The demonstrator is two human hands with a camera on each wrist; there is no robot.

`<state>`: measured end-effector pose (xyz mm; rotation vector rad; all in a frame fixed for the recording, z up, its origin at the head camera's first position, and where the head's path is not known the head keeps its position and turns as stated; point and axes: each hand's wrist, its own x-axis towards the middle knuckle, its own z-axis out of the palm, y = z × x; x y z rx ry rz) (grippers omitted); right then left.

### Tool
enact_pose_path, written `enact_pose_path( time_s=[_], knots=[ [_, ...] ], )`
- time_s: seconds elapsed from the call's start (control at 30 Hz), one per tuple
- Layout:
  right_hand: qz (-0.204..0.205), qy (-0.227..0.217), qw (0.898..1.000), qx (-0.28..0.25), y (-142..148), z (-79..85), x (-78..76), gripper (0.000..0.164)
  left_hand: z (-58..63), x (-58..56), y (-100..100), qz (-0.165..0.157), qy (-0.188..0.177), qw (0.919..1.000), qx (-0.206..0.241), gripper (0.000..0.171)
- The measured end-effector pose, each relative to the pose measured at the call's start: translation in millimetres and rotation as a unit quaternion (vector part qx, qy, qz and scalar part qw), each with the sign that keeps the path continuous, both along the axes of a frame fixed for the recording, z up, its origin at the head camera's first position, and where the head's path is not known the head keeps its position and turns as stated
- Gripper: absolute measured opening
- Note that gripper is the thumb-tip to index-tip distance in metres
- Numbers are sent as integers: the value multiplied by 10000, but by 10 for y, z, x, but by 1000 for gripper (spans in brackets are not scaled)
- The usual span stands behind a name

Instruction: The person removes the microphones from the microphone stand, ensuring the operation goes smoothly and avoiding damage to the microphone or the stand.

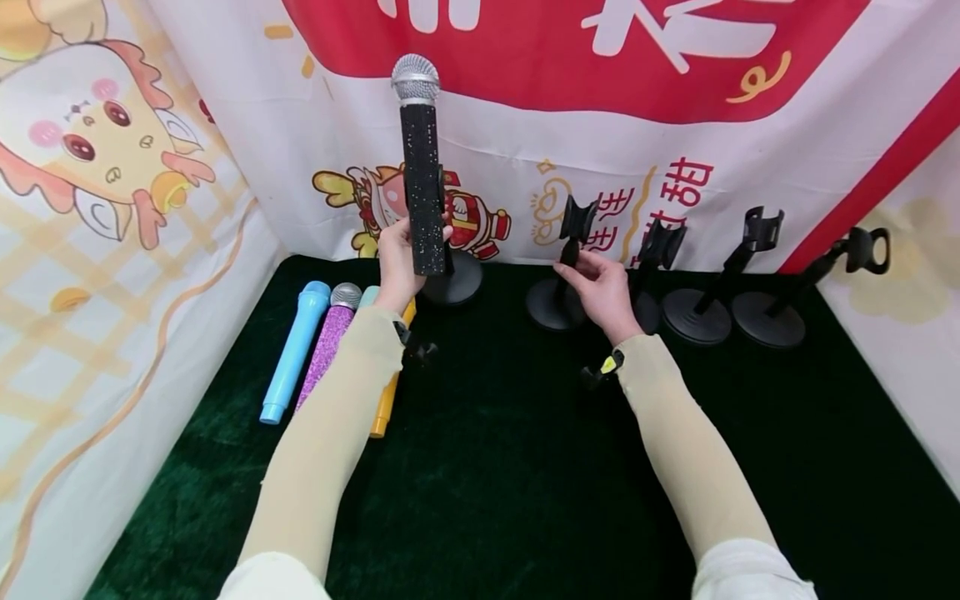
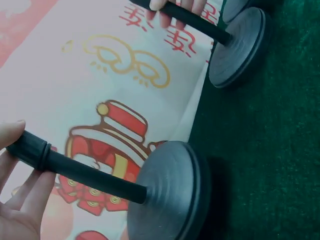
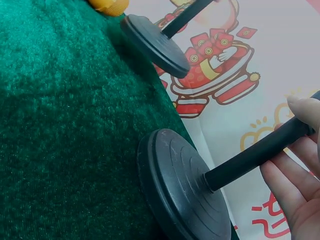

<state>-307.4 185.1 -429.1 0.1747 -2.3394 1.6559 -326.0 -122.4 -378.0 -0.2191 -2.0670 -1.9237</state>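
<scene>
A black speckled microphone [image 1: 422, 192] with a silver mesh head stands nearly upright at the stem of a black microphone stand [image 1: 457, 283]. My left hand [image 1: 396, 265] pinches that stand's collar [image 2: 31, 149] between thumb and fingers, just behind the microphone's lower end. How the clip grips the microphone is mostly hidden. To the right, my right hand [image 1: 606, 293] holds the stem [image 3: 260, 156] of a second black stand [image 1: 555, 307], whose cradle [image 1: 579, 218] holds no microphone. Both round bases rest on the green cloth.
Blue [image 1: 296, 350], purple glitter [image 1: 330, 337] and yellow [image 1: 385, 406] microphones lie at left, with a pale green one [image 1: 369, 296] partly under my left arm. Further stands [image 1: 697, 317] line the right back. A printed backdrop [image 1: 510, 142] rises behind the green cloth [image 1: 510, 467].
</scene>
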Motion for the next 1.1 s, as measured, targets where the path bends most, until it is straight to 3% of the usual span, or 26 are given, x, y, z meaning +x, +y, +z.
enact_pose_path(
  time_s=[0.23,0.33,0.53,0.67,0.9,1.1],
  knots=[
    [-41,-32,10000,37,-12,14,8,36,73,166,33,-179,175,9990,-383,31],
    [-113,-77,9998,140,-17,31,30,35,89,299,85,-309,134,9984,-464,30],
    [-199,-135,9995,225,-29,53,101,39,67,569,202,-501,480,9926,-1001,28],
    [-131,-277,9995,90,-19,39,163,47,31,715,291,-757,499,9911,-974,28],
    [-117,-773,9963,352,77,46,368,53,-39,857,469,-768,1094,9859,-1008,19],
    [170,-1105,9927,460,142,51,551,60,-83,957,614,-1046,1158,9818,-1081,21]
  ],
)
